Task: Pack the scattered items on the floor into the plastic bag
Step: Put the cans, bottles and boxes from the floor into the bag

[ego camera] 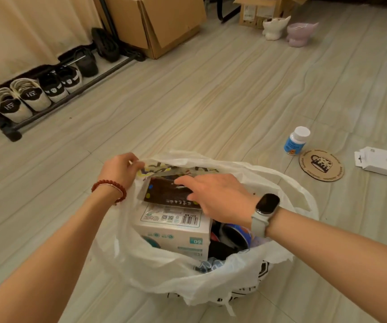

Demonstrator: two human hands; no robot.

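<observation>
The white plastic bag (164, 271) sits open on the floor (211, 101) in front of you, already holding a white box (176, 231) with a dark flat packet (164, 194) lying on top of it. Your right hand (220, 194) rests flat on that packet with its fingers (183, 181) straight and released, while your left hand (120, 169) pinches the bag's far rim, fingers curled round the plastic. Out on the floor to your right lie a small white-capped bottle (296, 141), a round wooden coaster (322, 165) just beside it, and a white carton (383, 163) farther right.
</observation>
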